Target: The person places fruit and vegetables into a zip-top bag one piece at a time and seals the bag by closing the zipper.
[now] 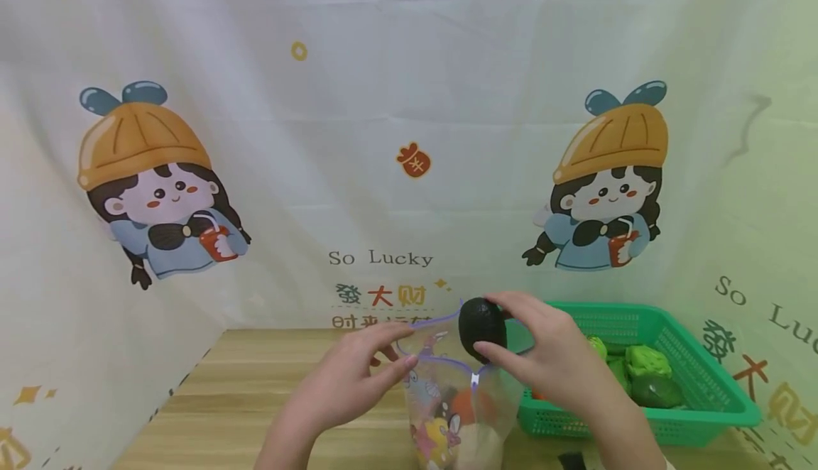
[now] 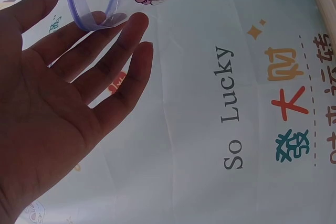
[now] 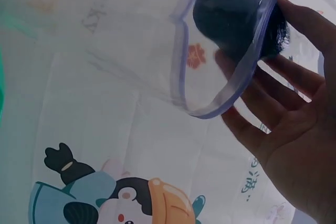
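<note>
A dark avocado (image 1: 481, 328) is in my right hand (image 1: 562, 349), held between thumb and fingers at the mouth of a clear zip bag (image 1: 424, 392). Through the bag's wall, the right wrist view shows the avocado (image 3: 228, 17) inside the purple-edged opening. My left hand (image 1: 345, 374) is at the bag's left side, its thumb near the front rim and a finger near the back rim. Seen from the left wrist, that hand (image 2: 68, 87) has its fingers spread and loosely bent around the purple rim (image 2: 79, 9). The bag stands upright with an orange-red round thing (image 1: 473, 406) and a pale thing inside.
A green plastic basket (image 1: 703, 427) stands right of the bag, holding several green vegetables (image 1: 647, 362) and a dark green rounded item (image 1: 655, 390). The wooden tabletop (image 1: 243, 385) extends to the left. A printed cloth (image 1: 358, 172) hangs behind. Something small and black (image 1: 571, 461) lies near the front edge.
</note>
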Action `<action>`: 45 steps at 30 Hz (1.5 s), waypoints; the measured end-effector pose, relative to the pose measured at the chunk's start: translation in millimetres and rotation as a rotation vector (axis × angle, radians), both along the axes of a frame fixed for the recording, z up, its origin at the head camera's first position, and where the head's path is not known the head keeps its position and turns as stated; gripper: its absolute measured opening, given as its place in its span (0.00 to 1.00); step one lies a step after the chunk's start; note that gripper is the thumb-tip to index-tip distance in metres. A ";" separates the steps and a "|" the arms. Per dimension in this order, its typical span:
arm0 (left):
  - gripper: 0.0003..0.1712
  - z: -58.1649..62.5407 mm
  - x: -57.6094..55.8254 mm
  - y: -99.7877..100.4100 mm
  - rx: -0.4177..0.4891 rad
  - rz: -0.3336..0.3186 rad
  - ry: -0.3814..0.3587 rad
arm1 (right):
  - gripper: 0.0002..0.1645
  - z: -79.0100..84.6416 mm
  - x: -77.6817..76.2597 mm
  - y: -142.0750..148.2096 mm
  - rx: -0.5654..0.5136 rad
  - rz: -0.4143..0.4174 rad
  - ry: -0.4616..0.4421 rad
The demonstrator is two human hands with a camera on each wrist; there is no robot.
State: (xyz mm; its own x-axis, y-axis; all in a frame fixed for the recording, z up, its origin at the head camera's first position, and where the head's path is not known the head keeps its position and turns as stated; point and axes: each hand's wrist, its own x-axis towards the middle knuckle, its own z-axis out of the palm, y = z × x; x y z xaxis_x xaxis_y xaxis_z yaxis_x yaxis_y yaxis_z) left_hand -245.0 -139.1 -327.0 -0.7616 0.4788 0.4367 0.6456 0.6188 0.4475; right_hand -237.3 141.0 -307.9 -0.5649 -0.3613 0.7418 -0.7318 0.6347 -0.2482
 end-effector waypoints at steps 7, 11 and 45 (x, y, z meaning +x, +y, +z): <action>0.28 0.2 0.7 1.5 -0.001 -0.008 0.016 | 0.28 0.4 0.9 -3.8 0.096 -0.054 -0.226; 0.28 0.5 1.0 2.3 -0.001 -0.016 0.015 | 0.29 -0.4 -0.3 -2.3 0.096 -0.064 -0.312; 0.28 -0.7 2.9 4.5 -0.022 -0.019 0.011 | 0.19 -3.0 -5.2 6.4 0.168 0.047 -0.467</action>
